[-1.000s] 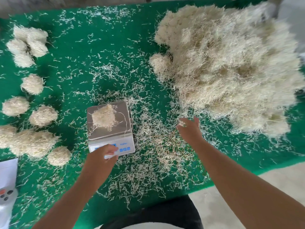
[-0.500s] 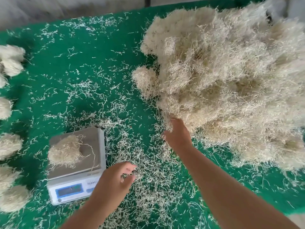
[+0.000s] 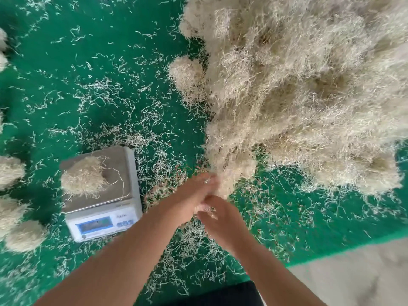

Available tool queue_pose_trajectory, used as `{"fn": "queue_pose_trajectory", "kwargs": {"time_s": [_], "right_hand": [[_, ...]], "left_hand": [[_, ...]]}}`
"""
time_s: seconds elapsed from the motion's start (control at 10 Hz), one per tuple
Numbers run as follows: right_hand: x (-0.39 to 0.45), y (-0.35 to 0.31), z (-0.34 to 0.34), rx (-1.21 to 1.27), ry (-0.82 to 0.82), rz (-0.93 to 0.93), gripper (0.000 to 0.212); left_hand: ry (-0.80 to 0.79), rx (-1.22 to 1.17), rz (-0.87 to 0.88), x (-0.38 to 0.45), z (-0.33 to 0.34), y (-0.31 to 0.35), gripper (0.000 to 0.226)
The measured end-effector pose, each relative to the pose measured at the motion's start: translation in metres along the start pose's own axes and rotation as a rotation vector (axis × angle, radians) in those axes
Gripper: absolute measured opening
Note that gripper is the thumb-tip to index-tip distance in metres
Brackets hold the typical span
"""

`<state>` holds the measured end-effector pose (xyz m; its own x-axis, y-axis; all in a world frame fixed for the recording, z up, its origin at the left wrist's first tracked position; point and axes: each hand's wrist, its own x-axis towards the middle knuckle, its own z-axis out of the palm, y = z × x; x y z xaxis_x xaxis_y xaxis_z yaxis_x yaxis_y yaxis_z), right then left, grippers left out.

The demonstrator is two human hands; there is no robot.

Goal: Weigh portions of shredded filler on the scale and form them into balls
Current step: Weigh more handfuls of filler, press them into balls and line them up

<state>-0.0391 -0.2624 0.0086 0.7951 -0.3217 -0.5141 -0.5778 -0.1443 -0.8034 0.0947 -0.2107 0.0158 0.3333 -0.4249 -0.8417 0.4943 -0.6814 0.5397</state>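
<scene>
A big heap of pale shredded filler [image 3: 298,85] covers the right half of the green mat [image 3: 66,62]. My two hands meet at its near tip. My left hand [image 3: 192,195] reaches in with fingers laid against a tuft [image 3: 230,177] there. My right hand [image 3: 220,217] sits just below it, fingers curled round strands of that tuft; both are motion-blurred. A white scale [image 3: 101,219] stands left of my hands, with a rounded portion of filler [image 3: 82,175] on its steel plate.
Finished filler balls [image 3: 24,236] lie along the left edge, another [image 3: 10,171] above. A small clump [image 3: 185,71] sits at the heap's left side. Loose shreds litter the mat. The mat's near edge and pale floor [image 3: 353,272] are at lower right.
My left hand left the scale's front and swung right to join my right hand at the heap's near tip. The view shifted right, so the scale and balls slid left.
</scene>
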Motion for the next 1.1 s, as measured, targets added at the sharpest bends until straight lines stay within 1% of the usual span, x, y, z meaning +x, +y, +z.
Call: {"fn": "queue_pose_trajectory", "kwargs": {"time_s": [0.1, 0.2, 0.3, 0.4, 0.5, 0.6, 0.7, 0.8, 0.9, 1.0, 1.1], "right_hand": [[-0.016, 0.006, 0.002, 0.132, 0.032, 0.054, 0.035], [-0.026, 0.004, 0.000, 0.357, 0.331, 0.228, 0.017], [-0.026, -0.005, -0.002, 0.800, 0.193, 0.554, 0.062], [-0.024, -0.039, -0.002, 1.035, -0.028, 0.595, 0.042], [-0.013, -0.066, 0.006, 1.164, 0.110, 0.577, 0.046], [-0.002, -0.081, 0.008, 1.070, 0.269, 0.479, 0.053], [0.006, -0.068, -0.014, 1.060, 0.465, 0.580, 0.031], [0.012, -0.061, -0.051, 0.806, 0.591, 0.535, 0.021], [0.008, -0.055, -0.066, 0.439, 0.535, 0.635, 0.031], [-0.006, -0.050, -0.043, 0.150, 0.446, 0.702, 0.059], [-0.024, -0.041, -0.011, -0.122, 0.456, 0.642, 0.045]], "left_hand": [[0.081, 0.126, 0.061, 0.001, 0.005, -0.017, 0.032], [0.184, -0.015, -0.006, -0.009, 0.002, -0.029, 0.021], [0.128, -0.034, -0.013, -0.031, -0.011, -0.041, 0.023], [-0.055, 0.105, 0.103, -0.062, -0.016, -0.046, 0.032], [0.001, 0.675, 0.265, -0.087, -0.027, -0.063, 0.048], [0.099, 0.732, 0.280, -0.113, -0.045, -0.070, 0.047], [0.071, 0.703, 0.318, -0.127, -0.076, -0.090, 0.045], [0.067, 0.576, 0.320, -0.152, -0.122, -0.121, 0.043], [0.200, 0.512, 0.325, -0.175, -0.161, -0.137, 0.042], [0.364, 0.504, 0.361, -0.182, -0.193, -0.125, 0.021], [0.433, 0.324, 0.448, -0.180, -0.221, -0.084, 0.024]]}}
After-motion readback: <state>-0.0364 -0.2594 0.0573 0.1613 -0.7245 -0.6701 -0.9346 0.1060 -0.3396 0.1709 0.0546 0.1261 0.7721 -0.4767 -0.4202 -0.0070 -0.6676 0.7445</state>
